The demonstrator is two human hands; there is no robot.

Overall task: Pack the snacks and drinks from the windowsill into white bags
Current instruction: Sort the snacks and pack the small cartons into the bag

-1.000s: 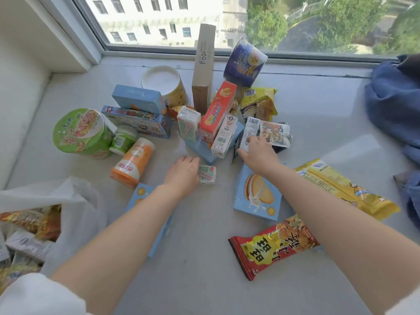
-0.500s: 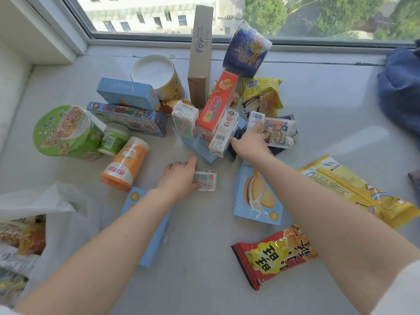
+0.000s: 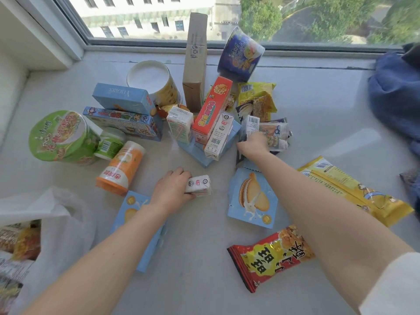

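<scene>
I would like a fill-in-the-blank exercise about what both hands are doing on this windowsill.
The left hand grips a small white ____.
The right hand grasps a snack ____ beside the leaning cartons.
The orange bottle lies on its ____.
The white bag sits at the ____ edge.

Missing words: carton; packet; side; left

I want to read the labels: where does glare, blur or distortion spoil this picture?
Head view: daylight from the window leaves a bright patch on the pale windowsill; the shiny red snack packet glints; the wide-angle lens bows the frame edges; the blue cloth bundle at right looks soft; central carton text stays mostly legible.
</scene>
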